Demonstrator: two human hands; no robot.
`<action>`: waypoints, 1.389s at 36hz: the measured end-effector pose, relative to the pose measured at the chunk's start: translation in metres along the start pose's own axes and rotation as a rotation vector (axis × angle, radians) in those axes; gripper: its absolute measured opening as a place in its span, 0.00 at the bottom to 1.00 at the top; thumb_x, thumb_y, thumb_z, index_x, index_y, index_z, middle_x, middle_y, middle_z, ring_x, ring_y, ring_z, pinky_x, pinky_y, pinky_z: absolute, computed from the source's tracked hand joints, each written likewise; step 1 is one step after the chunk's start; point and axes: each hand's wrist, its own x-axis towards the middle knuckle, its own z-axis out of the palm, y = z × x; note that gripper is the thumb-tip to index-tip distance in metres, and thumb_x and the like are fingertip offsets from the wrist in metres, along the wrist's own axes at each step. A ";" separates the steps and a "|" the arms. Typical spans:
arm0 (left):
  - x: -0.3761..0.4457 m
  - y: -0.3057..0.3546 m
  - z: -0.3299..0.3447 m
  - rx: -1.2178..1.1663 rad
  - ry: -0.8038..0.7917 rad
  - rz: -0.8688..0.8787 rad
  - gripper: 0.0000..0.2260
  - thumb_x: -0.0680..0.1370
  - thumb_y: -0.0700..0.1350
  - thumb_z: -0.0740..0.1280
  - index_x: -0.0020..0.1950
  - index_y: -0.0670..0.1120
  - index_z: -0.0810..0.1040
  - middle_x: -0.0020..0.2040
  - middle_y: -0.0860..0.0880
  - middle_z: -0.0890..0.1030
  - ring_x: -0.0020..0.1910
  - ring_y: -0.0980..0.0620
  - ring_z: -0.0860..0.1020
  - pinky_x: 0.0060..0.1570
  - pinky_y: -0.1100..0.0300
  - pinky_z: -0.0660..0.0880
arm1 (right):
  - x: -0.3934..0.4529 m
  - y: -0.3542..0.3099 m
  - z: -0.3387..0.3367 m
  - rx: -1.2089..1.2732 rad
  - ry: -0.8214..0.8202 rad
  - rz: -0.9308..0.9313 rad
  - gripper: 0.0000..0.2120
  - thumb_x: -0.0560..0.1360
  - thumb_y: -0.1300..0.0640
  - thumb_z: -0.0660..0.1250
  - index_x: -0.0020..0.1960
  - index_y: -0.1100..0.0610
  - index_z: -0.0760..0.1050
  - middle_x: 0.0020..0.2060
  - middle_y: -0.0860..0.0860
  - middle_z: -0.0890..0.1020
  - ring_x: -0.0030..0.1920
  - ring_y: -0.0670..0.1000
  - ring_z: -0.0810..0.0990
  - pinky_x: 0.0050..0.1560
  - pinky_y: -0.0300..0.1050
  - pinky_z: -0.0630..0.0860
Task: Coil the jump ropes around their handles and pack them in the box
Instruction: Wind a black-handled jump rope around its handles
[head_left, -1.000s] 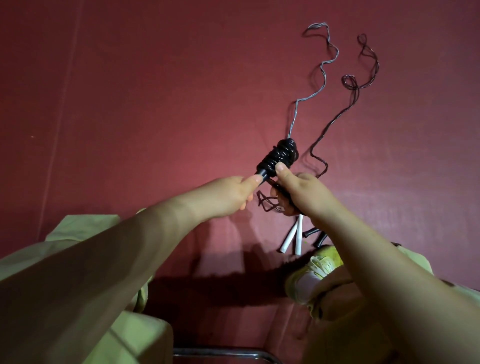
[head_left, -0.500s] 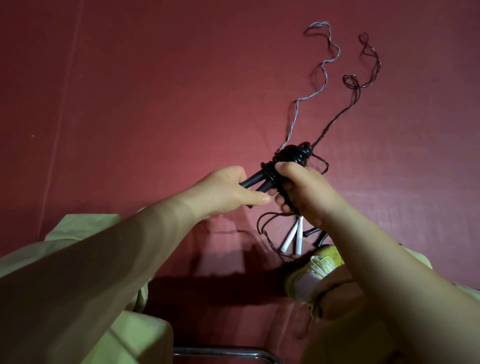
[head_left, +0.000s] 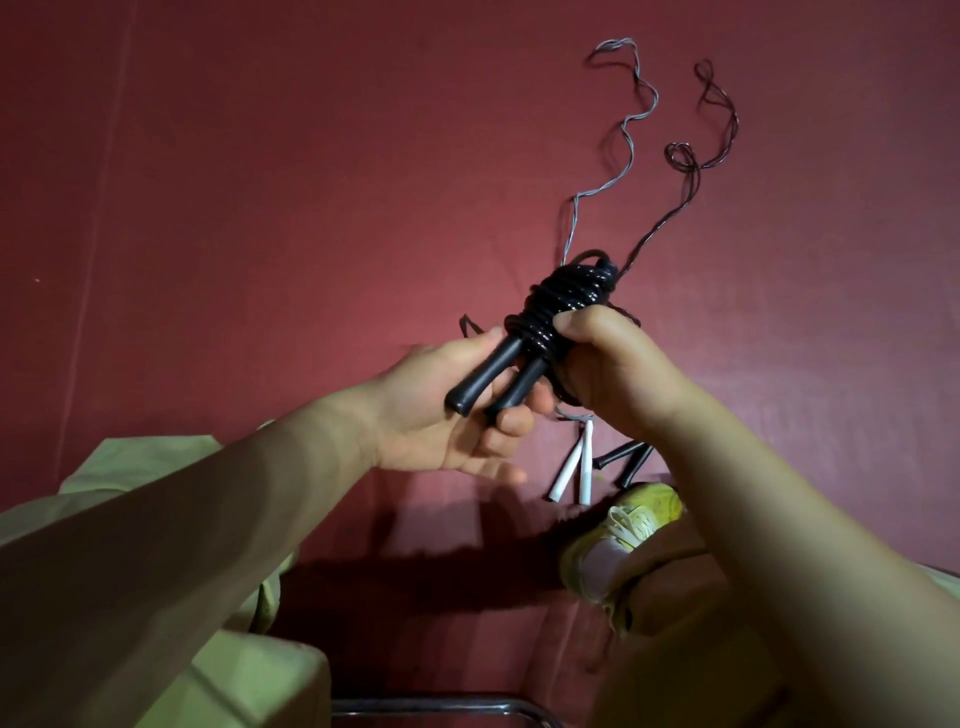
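Glossy black jump rope (head_left: 563, 301) sits coiled tight around its paired handles (head_left: 498, 376) — right hand (head_left: 618, 369) grips the coil, left hand (head_left: 457, 415) cradles the handles, fingers loosely curled.

Your red floor (head_left: 311, 208) carries: white handles (head_left: 574, 467), black handles (head_left: 626, 457), grey rope (head_left: 623, 130), dark rope (head_left: 691, 156), yellow shoe (head_left: 623, 535).
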 end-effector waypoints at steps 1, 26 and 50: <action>-0.001 0.001 0.000 0.019 0.014 -0.003 0.26 0.74 0.65 0.52 0.42 0.45 0.78 0.30 0.52 0.71 0.27 0.55 0.68 0.48 0.51 0.75 | 0.000 0.000 -0.001 -0.028 -0.003 0.045 0.19 0.69 0.51 0.55 0.47 0.64 0.76 0.28 0.56 0.77 0.29 0.52 0.72 0.36 0.48 0.68; 0.012 -0.002 -0.007 0.363 0.531 0.105 0.26 0.80 0.64 0.50 0.42 0.47 0.78 0.30 0.53 0.76 0.24 0.57 0.62 0.34 0.61 0.71 | 0.001 0.003 -0.003 -0.312 0.206 0.262 0.20 0.80 0.42 0.58 0.52 0.60 0.75 0.28 0.53 0.78 0.24 0.50 0.71 0.24 0.40 0.68; 0.012 -0.003 -0.013 1.040 0.856 0.281 0.20 0.74 0.62 0.65 0.41 0.44 0.74 0.32 0.52 0.73 0.32 0.52 0.70 0.35 0.56 0.65 | 0.007 0.014 0.001 -0.158 0.147 0.346 0.26 0.75 0.34 0.60 0.46 0.57 0.77 0.30 0.52 0.75 0.26 0.49 0.70 0.26 0.41 0.66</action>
